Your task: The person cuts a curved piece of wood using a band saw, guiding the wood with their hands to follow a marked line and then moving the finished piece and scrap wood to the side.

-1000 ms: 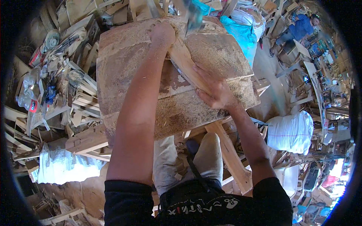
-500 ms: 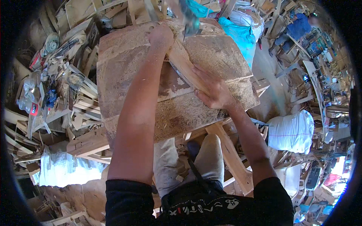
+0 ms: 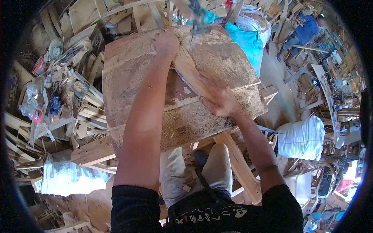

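Observation:
A long, curved wooden piece point(image 3: 187, 72) lies slantwise on a sawdust-covered wooden saw table point(image 3: 136, 83). My left hand point(image 3: 167, 43) is closed at its far end, its fingertips partly hidden. Nearer to me, my right hand point(image 3: 220, 97) grips the same piece, thumb along one side and fingers stretched over the other. A thin saw blade point(image 3: 190, 43) comes down to the wood's right edge near the far end, just right of my left hand. Above it hangs the blade's greenish metal guide point(image 3: 199, 18).
Wood offcuts point(image 3: 91, 99) are heaped left of the table. Turquoise point(image 3: 246, 44) and white sacks point(image 3: 302, 138) stand at the right. A wooden beam point(image 3: 239, 167) slants below the table by my legs. A person in blue point(image 3: 305, 31) is farther off at the upper right.
The whole view has shifted slightly, and the guide shows more sharply. Both hands stay on the wooden piece, with little visible movement against the table.

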A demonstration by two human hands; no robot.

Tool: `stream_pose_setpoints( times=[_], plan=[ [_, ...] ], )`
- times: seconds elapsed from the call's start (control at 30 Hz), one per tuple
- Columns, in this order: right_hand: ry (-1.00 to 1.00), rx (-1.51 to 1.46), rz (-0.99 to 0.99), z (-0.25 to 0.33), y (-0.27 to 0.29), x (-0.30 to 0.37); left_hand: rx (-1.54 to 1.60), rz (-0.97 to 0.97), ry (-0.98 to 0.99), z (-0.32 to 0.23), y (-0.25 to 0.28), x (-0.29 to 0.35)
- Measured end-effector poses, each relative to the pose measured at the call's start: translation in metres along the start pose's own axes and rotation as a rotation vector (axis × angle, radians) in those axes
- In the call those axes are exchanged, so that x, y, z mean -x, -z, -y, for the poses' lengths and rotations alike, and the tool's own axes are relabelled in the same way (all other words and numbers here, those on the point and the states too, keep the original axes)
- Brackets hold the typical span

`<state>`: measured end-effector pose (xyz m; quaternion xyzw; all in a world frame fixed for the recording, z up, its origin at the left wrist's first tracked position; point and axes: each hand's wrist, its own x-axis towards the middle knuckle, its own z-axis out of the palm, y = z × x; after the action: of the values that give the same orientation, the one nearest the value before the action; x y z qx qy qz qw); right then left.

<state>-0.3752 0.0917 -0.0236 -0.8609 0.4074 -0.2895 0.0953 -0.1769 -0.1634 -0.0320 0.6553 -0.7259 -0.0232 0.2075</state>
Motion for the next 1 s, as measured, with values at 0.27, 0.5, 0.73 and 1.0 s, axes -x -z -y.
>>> stream_pose_setpoints(
  times=[0.27, 0.5, 0.73, 1.0],
  plan=[
    [0.003, 0.014, -0.002, -0.003, 0.003, 0.001, 0.109, 0.052, -0.012, -0.004, -0.008, -0.006],
    [-0.004, 0.02, -0.007, -0.006, -0.001, 0.0, 0.014, -0.051, -0.058, 0.005, -0.032, -0.019],
    [0.03, 0.003, -0.013, -0.003, -0.003, -0.009, -0.081, -0.034, -0.046, 0.017, -0.03, -0.026],
    [-0.054, 0.009, 0.001, -0.008, 0.004, 0.0, 0.074, -0.026, 0.028, -0.02, -0.004, -0.002]
  ],
)
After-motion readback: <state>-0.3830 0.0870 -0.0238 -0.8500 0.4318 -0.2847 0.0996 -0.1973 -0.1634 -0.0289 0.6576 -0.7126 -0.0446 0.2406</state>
